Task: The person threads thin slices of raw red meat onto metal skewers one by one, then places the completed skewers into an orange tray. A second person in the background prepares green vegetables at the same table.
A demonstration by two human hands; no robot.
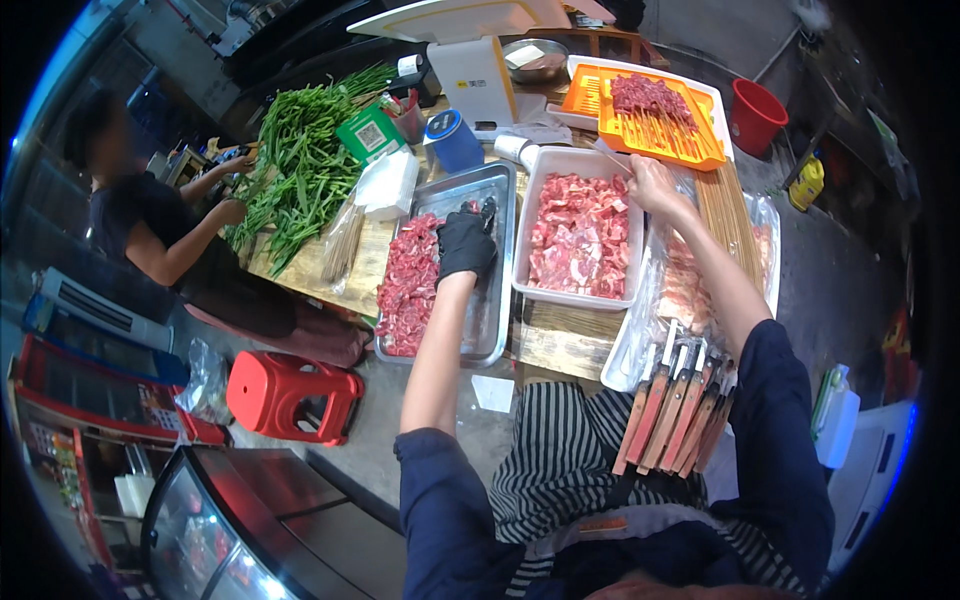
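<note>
My left hand (466,241), in a black glove, is over a steel tray (491,330), with a small bit of red meat at its fingertips beside a heap of sliced raw meat (409,281). My bare right hand (654,182) pinches a thin skewer (613,157) above the corner of a white plastic tub (523,259) of raw meat pieces (577,240). Behind it, an orange tray (701,156) holds skewered meat (652,97). A bundle of bamboo skewers (727,217) lies to the right of my right hand.
Wooden-handled knives (675,412) lie at the near right, by a bagged tray of meat (682,289). Leafy greens (300,165), a blue canister (454,142) and a white scale (472,82) stand further back. A co-worker (165,217) is at the left, near a red stool (292,394).
</note>
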